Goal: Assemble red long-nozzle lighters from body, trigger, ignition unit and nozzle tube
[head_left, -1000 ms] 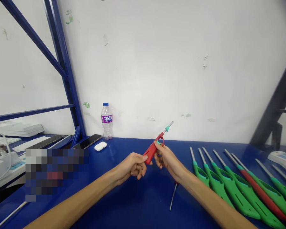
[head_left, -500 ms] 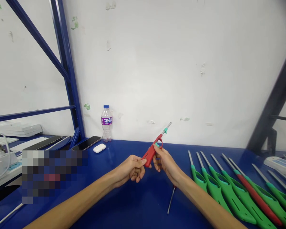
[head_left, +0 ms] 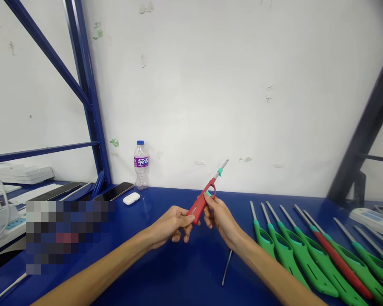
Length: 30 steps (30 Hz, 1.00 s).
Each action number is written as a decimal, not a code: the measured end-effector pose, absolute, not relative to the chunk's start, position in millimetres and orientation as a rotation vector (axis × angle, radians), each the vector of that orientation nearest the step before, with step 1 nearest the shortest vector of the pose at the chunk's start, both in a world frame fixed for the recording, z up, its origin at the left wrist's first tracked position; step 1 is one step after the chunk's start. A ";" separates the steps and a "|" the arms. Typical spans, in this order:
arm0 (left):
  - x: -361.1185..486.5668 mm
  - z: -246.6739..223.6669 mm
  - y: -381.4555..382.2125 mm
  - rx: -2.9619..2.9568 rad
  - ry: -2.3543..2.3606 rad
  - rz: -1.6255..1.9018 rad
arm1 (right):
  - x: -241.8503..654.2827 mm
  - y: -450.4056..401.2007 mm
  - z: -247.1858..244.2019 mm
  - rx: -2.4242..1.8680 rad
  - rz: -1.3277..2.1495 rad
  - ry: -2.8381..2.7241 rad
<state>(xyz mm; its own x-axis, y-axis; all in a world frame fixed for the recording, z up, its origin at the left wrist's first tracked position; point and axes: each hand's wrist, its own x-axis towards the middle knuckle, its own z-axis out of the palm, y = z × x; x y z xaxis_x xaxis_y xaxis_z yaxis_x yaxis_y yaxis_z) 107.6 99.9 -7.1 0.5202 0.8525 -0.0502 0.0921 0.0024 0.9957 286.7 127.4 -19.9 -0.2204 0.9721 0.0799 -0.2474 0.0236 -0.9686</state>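
A red lighter [head_left: 198, 206] with a long metal nozzle and a small teal piece on it is held above the blue table, tilted up to the right. My left hand [head_left: 173, 224] pinches the bottom end of its handle. The thumb and fingers of my right hand [head_left: 217, 212] grip the handle just below the trigger ring. Partly hidden behind my right forearm, a thin metal rod [head_left: 227, 267] lies on the table.
Several green lighters [head_left: 312, 265] and a red one [head_left: 344, 264] lie in a row at the right. A bottle [head_left: 141, 165], a white case [head_left: 131, 198] and a phone [head_left: 116, 191] are at the back left. Blue frame posts [head_left: 94, 97] stand behind.
The view has shifted slightly. Both hands still hold the red lighter, which has turned a little, so the slot in its handle shows differently.
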 end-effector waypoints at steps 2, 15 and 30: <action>107.7 -6.9 99.4 1.481 0.853 0.744 | 286.2 126.3 -18.8 -0.851 1.436 -1.212; 109.8 -11.7 100.0 1.539 0.862 0.758 | 285.8 126.4 -18.9 -0.865 1.406 -1.272; 108.5 -12.3 100.3 1.590 0.854 0.714 | 287.1 126.8 -19.7 -0.921 1.362 -1.340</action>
